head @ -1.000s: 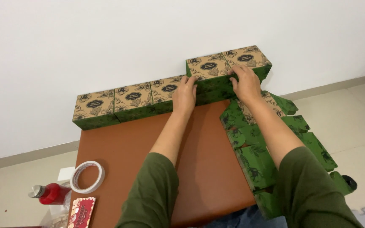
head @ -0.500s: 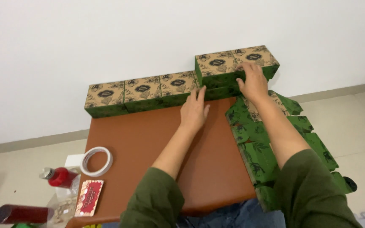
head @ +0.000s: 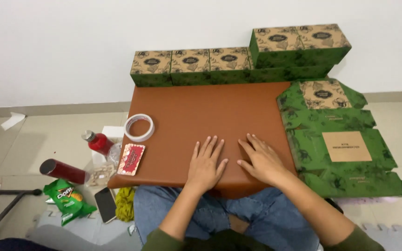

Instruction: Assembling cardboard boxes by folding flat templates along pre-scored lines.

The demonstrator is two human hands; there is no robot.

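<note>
The left hand (head: 205,163) and right hand (head: 262,160) are laid flat, fingers spread, on the brown table (head: 201,111) near its front edge; nothing is gripped. Bare tabletop is left ahead of them up to the row of folded green boxes (head: 189,67) lined along the far edge, with two more stacked boxes (head: 298,44) at its right end. The flat unfolded cartons (head: 340,144) overhang the right edge. A tape roll (head: 139,127) lies at the left edge. Items on the floor are partly hidden.

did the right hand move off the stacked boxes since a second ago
Yes. The right hand has pulled back from the stacked boxes at the wall to the near edge of the brown board, flat beside the left hand.
</note>
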